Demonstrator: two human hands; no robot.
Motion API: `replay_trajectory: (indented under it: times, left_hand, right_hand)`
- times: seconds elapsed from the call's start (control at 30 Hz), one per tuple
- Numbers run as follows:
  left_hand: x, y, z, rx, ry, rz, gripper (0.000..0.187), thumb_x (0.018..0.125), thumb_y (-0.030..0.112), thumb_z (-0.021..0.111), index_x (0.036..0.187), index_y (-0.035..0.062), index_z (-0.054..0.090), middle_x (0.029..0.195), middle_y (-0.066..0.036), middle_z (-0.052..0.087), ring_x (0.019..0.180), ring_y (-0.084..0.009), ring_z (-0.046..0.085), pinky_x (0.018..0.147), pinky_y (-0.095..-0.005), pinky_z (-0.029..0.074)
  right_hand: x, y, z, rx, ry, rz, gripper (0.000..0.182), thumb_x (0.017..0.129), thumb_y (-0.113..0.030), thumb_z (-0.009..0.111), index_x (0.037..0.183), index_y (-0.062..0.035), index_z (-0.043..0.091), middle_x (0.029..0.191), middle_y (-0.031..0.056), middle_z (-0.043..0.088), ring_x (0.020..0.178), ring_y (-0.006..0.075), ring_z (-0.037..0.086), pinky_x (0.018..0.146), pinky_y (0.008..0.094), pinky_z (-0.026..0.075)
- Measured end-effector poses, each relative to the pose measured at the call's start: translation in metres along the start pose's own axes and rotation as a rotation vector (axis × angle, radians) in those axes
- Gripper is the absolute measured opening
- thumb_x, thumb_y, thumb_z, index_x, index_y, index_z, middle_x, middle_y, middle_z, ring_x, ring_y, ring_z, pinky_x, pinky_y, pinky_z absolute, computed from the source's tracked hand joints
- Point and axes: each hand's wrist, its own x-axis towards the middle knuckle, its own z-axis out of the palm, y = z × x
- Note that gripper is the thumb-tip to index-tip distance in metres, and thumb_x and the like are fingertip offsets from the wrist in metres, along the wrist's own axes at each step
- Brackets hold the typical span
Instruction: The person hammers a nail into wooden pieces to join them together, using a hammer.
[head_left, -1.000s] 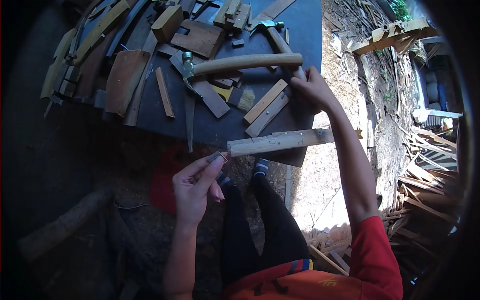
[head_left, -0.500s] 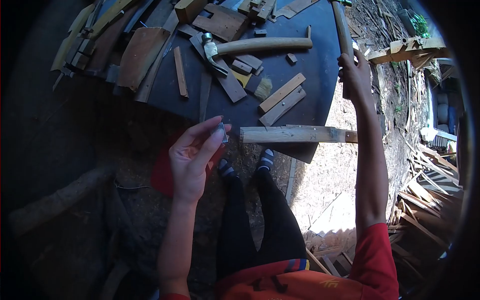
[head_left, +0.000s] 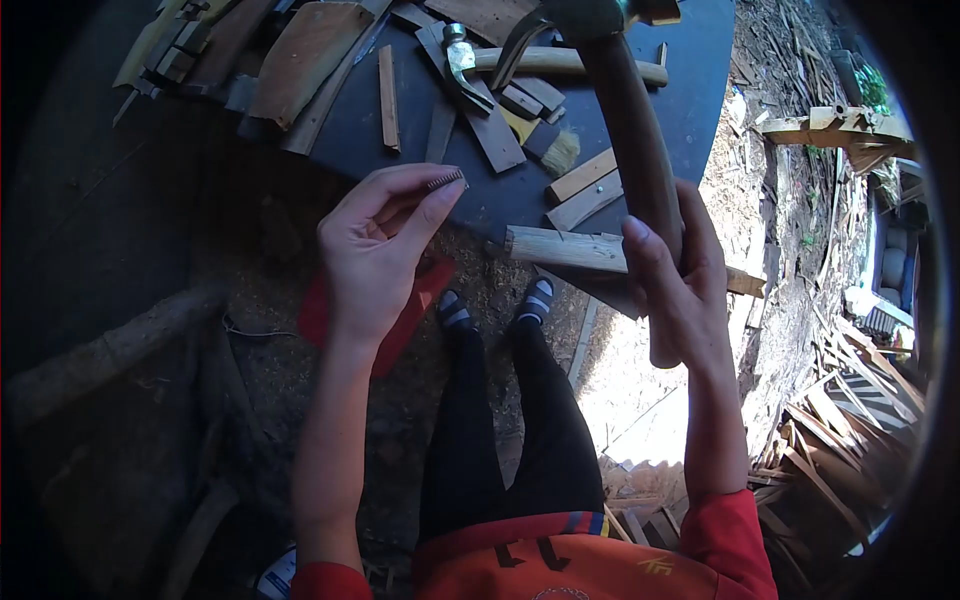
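Head view, clock directions read with 12 toward the upper edge. Left hand: the grip is a tight pinch, thumb against forefinger, with a small ribbed strip between the tips (apparently metal, though too small to tell for certain). The strip's long axis runs nearly from 9 to 3 o'clock. Right hand: the grip is wrapped round the wooden handle of a hammer, thumb laid along it, the butt protruding below. The hammer's long axis runs from between 11 and 12 o'clock, at the head, to between 5 and 6, at the butt.

Principal relation: from the left grip, the hammer's head lies between 1 and 2 o'clock, well apart from the strip; from the right grip, the strip lies toward 10 o'clock. A squared length of wood, axis close to 9-to-3, lies at 4 o'clock from the strip, across a corner of the counter. Its 9 o'clock end is near the left fingertips but apart from them; farther along it passes behind the right hand (contact there cannot be told). Upon the counter, a second hammer has its head at 12 o'clock from the left grip, and a brush lies between 2 and 3.
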Motion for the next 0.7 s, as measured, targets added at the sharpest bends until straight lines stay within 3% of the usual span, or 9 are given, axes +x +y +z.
replay_trajectory:
  times: [0.17, 0.27, 0.4, 0.5, 0.57, 0.7]
  left_hand:
    - [0.005, 0.001, -0.018, 0.072, -0.143, -0.020, 0.020, 0.096, 0.000, 0.077, 0.116, -0.0018, 0.076, 0.108, -0.008, 0.076, 0.102, -0.0124, 0.072, 0.094, -0.0253, 0.057]
    - [0.009, 0.004, -0.026, 0.186, -0.213, 0.019, 0.019, 0.095, 0.001, 0.078, 0.115, -0.0009, 0.076, 0.106, -0.006, 0.076, 0.101, -0.0116, 0.072, 0.093, -0.0258, 0.057]
    - [0.011, 0.000, -0.032, 0.253, -0.282, -0.025, 0.018, 0.096, 0.000, 0.076, 0.114, 0.0007, 0.076, 0.105, -0.004, 0.075, 0.099, -0.0108, 0.071, 0.092, -0.0266, 0.057]
    - [0.009, -0.006, -0.035, 0.239, -0.346, -0.121, 0.017, 0.095, -0.002, 0.074, 0.112, 0.0008, 0.076, 0.105, -0.005, 0.075, 0.099, -0.0115, 0.072, 0.092, -0.0273, 0.057]
    - [0.006, -0.009, -0.031, 0.240, -0.412, -0.160, 0.017, 0.093, -0.002, 0.074, 0.110, 0.0007, 0.077, 0.105, -0.006, 0.075, 0.099, -0.0127, 0.072, 0.091, -0.0281, 0.057]
    - [-0.023, -0.007, -0.003, 0.300, -0.587, -0.077, 0.017, 0.086, -0.001, 0.079, 0.102, 0.0015, 0.078, 0.102, -0.009, 0.077, 0.096, -0.0185, 0.074, 0.087, -0.0309, 0.058]
  right_hand:
    - [-0.014, 0.010, -0.005, -0.132, -0.091, -0.038, 0.051, 0.102, -0.030, 0.073, 0.140, -0.0041, 0.052, 0.095, 0.0076, 0.069, 0.072, 0.0119, 0.065, 0.064, 0.0259, 0.049]
    - [-0.015, 0.018, -0.007, -0.224, -0.119, -0.186, 0.048, 0.102, -0.023, 0.073, 0.140, -0.0035, 0.052, 0.104, 0.0142, 0.074, 0.089, 0.0190, 0.072, 0.079, 0.0320, 0.055]
    - [-0.041, 0.040, -0.002, -0.286, -0.104, -0.199, 0.050, 0.099, -0.009, 0.073, 0.142, -0.0020, 0.048, 0.111, 0.0204, 0.075, 0.102, 0.0254, 0.075, 0.088, 0.0367, 0.056]
    - [-0.071, 0.064, 0.009, -0.184, -0.025, -0.089, 0.050, 0.099, -0.005, 0.069, 0.142, -0.0026, 0.042, 0.107, 0.0199, 0.074, 0.096, 0.0221, 0.074, 0.083, 0.0355, 0.056]
    - [-0.095, 0.078, 0.016, -0.151, 0.063, 0.005, 0.050, 0.098, -0.007, 0.071, 0.140, -0.0011, 0.044, 0.095, 0.0107, 0.070, 0.081, 0.0154, 0.067, 0.076, 0.0324, 0.054]
    - [-0.162, 0.137, 0.011, -0.147, 0.247, 0.082, 0.052, 0.097, -0.010, 0.074, 0.139, 0.0008, 0.046, 0.095, 0.0098, 0.068, 0.082, 0.0153, 0.065, 0.076, 0.0328, 0.053]
